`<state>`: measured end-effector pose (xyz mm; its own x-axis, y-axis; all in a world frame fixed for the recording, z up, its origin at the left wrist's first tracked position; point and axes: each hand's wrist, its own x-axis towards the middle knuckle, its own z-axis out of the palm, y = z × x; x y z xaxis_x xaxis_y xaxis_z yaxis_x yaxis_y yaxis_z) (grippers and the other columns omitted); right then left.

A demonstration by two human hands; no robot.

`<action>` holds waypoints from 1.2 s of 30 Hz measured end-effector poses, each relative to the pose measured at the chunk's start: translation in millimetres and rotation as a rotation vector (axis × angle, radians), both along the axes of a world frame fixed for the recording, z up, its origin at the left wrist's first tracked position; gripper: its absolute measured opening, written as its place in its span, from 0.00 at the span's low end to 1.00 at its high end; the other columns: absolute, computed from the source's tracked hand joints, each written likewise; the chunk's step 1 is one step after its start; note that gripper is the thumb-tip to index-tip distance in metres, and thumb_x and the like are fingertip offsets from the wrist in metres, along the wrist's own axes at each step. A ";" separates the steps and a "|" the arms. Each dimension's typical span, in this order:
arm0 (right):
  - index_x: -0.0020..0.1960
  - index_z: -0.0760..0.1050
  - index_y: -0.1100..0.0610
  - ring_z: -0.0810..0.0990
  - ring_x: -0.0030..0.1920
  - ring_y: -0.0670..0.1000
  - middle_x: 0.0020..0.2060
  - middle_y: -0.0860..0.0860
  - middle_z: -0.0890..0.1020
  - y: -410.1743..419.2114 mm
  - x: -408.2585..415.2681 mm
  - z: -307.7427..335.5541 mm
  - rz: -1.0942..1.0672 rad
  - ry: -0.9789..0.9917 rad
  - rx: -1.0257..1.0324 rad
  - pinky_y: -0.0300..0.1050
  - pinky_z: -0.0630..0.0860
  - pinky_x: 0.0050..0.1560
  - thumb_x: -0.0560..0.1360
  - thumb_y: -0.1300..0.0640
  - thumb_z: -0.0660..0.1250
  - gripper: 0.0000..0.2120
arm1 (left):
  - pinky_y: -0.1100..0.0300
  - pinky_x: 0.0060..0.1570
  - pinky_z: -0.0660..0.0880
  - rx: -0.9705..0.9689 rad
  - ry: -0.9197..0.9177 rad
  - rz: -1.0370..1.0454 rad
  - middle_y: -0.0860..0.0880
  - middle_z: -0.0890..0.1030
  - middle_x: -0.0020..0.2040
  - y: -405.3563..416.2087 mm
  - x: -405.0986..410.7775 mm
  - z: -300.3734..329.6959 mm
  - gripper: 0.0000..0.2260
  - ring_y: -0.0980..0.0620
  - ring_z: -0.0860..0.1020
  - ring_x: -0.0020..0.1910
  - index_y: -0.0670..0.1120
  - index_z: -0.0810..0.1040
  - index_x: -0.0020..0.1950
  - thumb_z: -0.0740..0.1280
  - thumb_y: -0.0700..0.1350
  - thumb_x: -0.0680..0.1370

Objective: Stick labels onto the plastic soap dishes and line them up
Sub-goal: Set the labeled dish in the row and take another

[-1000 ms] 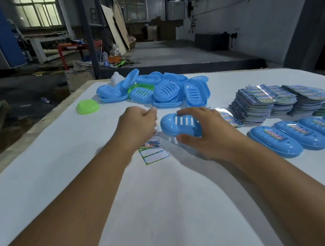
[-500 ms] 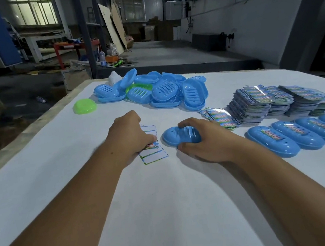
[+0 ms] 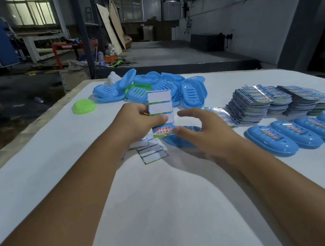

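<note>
Label sheet (image 3: pixel 160 113) in left hand (image 3: pixel 137 124)

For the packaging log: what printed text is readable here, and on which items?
Label sheet held up by left hand: bottom sticker carries red Chinese characters, too blurred to read.
Stickers on the lined-up blue oval plastic soap dishes: too small.
Stacked label sheets: too small.

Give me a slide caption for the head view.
Left hand lifts a label sheet; right hand reaches over a blue soap dish.
</note>
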<state>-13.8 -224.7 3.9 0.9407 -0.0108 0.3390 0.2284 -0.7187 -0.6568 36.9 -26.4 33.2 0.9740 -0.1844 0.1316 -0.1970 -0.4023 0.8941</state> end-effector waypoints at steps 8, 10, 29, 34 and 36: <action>0.48 0.80 0.46 0.83 0.35 0.42 0.35 0.46 0.87 4.8 -2.1 6.4 0.093 -0.009 0.418 0.37 0.80 0.44 0.77 0.59 0.73 0.08 | 0.68 0.30 0.72 -0.106 -0.009 -0.009 0.60 0.84 0.32 -7.2 -6.1 2.6 0.06 0.68 0.77 0.28 0.55 0.81 0.41 0.78 0.50 0.73; 0.49 0.79 0.47 0.83 0.35 0.41 0.35 0.45 0.87 3.0 -1.1 8.9 0.052 -0.019 0.475 0.36 0.79 0.43 0.77 0.60 0.73 0.08 | 0.61 0.36 0.71 -0.092 0.008 0.023 0.58 0.84 0.33 -6.4 -6.1 5.1 0.06 0.64 0.77 0.32 0.54 0.81 0.46 0.76 0.49 0.73; 0.57 0.79 0.53 0.84 0.36 0.37 0.36 0.42 0.87 -0.9 0.0 11.8 -0.006 0.007 0.503 0.29 0.76 0.37 0.78 0.58 0.73 0.09 | 0.60 0.38 0.70 -0.044 -0.003 0.041 0.51 0.85 0.48 -8.4 -13.1 8.6 0.14 0.57 0.76 0.40 0.58 0.80 0.52 0.78 0.46 0.69; 0.55 0.79 0.51 0.83 0.35 0.38 0.35 0.43 0.87 -1.8 1.3 8.7 -0.011 0.003 0.498 0.30 0.77 0.37 0.77 0.57 0.73 0.08 | 0.61 0.37 0.71 -0.046 -0.002 0.019 0.50 0.85 0.49 -8.3 -14.6 7.8 0.15 0.56 0.78 0.39 0.57 0.79 0.53 0.77 0.44 0.70; 0.57 0.80 0.51 0.84 0.36 0.39 0.36 0.44 0.87 -2.2 1.6 7.1 -0.029 0.003 0.488 0.33 0.78 0.38 0.77 0.56 0.74 0.10 | 0.59 0.39 0.73 -0.044 -0.004 0.010 0.51 0.86 0.45 -7.7 -15.1 8.4 0.15 0.54 0.79 0.40 0.56 0.79 0.53 0.77 0.43 0.71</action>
<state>-12.3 -226.8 11.0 0.9387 -0.1939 0.2852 0.2106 -0.3326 -0.9193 21.7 -34.1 41.5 0.9751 -0.1688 0.1434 -0.1970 -0.3648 0.9100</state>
